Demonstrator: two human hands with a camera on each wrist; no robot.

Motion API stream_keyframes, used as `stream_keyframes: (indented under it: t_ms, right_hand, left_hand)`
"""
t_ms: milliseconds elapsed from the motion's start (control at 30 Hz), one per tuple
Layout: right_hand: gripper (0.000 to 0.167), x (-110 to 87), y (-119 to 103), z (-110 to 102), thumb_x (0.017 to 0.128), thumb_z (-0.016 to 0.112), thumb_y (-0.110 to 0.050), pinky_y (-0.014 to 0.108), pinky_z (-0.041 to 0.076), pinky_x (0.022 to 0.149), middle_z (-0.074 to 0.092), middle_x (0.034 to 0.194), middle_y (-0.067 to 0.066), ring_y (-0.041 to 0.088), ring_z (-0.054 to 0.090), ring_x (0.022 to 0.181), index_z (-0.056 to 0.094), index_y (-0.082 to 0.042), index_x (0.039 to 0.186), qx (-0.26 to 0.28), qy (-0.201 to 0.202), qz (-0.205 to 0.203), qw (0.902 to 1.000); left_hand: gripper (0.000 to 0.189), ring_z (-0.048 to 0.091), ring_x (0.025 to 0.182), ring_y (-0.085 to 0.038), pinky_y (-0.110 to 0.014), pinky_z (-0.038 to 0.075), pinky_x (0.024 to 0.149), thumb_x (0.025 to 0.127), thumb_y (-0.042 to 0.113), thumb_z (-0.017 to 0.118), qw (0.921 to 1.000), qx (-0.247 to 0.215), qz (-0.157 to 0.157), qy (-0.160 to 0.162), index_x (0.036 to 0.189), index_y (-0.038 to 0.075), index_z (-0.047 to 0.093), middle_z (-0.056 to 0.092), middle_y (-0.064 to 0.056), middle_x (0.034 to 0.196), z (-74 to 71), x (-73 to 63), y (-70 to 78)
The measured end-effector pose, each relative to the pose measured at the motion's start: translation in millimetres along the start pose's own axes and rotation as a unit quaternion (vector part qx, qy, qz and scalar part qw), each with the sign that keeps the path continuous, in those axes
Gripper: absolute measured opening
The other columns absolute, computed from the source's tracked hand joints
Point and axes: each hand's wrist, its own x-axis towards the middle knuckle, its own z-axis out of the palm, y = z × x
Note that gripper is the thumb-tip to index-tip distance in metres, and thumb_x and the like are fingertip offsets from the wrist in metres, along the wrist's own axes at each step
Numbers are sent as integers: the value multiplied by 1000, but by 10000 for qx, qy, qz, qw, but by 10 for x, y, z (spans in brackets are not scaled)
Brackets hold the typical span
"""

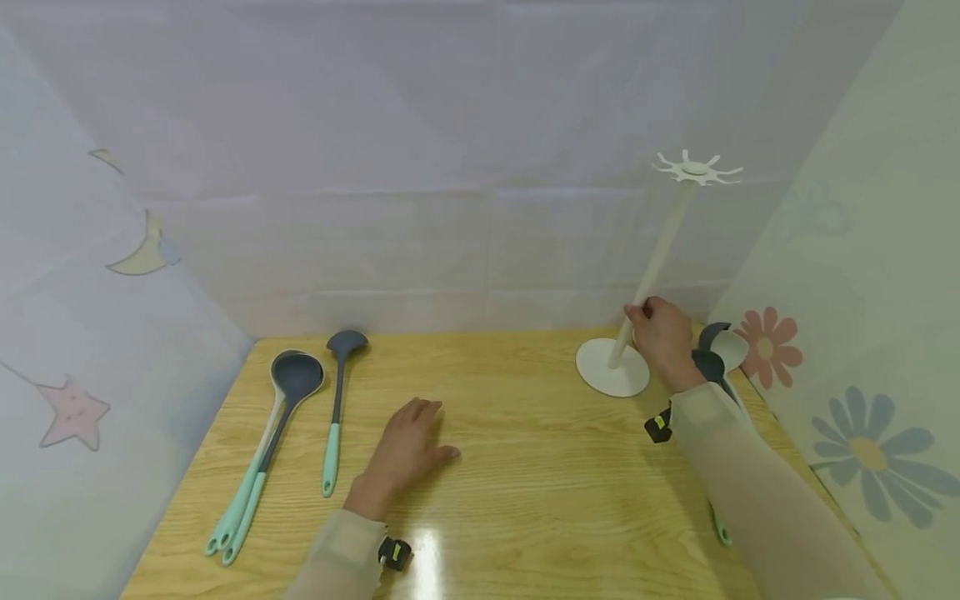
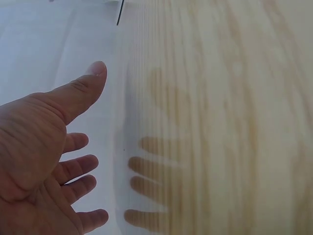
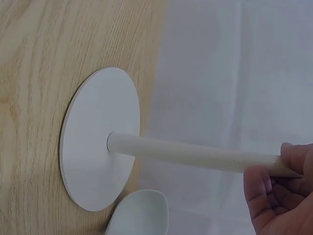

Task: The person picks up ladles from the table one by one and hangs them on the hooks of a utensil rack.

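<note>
A white utensil stand (image 1: pixel 663 242) rises from a round base at the back right of the table, a ring of hooks on its top. My right hand (image 1: pixel 663 337) grips its pole partway up; in the right wrist view, thumb and fingers (image 3: pixel 257 193) close round the pole (image 3: pixel 195 154). No utensil hangs on the hooks. My left hand (image 1: pixel 408 446) hovers or rests over the middle of the table with fingers extended, holding nothing. In the left wrist view its thumb and fingertips (image 2: pixel 100 215) stand apart from the wooden surface, which reflects them.
Left on the wooden table (image 1: pixel 510 500) lie several ladles (image 1: pixel 300 375) with mint handles, and a single dark ladle (image 1: pixel 347 343) beside them. More utensils (image 1: pixel 727 348), dark and white, lie at the right edge, partly behind my right forearm. A pale curtain (image 1: pixel 450 167) closes the back.
</note>
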Motion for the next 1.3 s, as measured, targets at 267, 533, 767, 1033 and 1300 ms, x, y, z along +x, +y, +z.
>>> stream_keyframes:
  t_ms: [267, 533, 767, 1033, 1300]
  right_hand:
    - [35, -1, -49, 22, 109, 60, -29, 36, 38, 53, 65, 75, 17, 30, 52, 61, 71, 2, 98, -119, 45, -144, 9998]
    - [35, -97, -158, 71, 109, 60, -31, 35, 36, 51, 62, 72, 14, 27, 48, 58, 69, 0, 96, -113, -158, -195, 9996]
    - [34, -234, -340, 178, 108, 63, -29, 33, 33, 48, 56, 63, 9, 21, 40, 50, 69, -1, 90, 181, -345, -441, 9983]
    - [33, -395, -599, 367, 105, 67, -33, 32, 40, 53, 70, 73, 11, 22, 53, 56, 74, -4, 92, 219, -268, -489, 9982]
    - [32, -718, -975, 552, 103, 71, -32, 36, 53, 61, 78, 87, 13, 27, 71, 72, 77, 0, 104, 653, -417, -532, 9956]
  left_hand:
    - [83, 42, 149, -42, -57, 41, 121, 91, 42, 84, 9998, -178, 88, 45, 155, 2, 48, 50, -21, 156, 19, 13, 80]
    - [83, 40, 151, -39, -56, 41, 121, 94, 45, 80, 9991, -397, 139, 46, 157, 4, 46, 48, -17, 158, 43, 27, 157]
    - [82, 41, 151, -39, -55, 41, 121, 93, 43, 81, 9987, -420, 239, 164, 156, 4, 47, 48, -18, 158, 92, 82, 236]
    - [82, 42, 151, -36, -52, 41, 122, 93, 43, 82, 9987, -396, 249, 195, 156, 4, 47, 49, -16, 158, 117, 186, 335]
    - [84, 42, 151, -38, -52, 42, 121, 92, 42, 83, 9988, -467, 118, -102, 157, 4, 46, 47, -18, 159, 211, 227, 379]
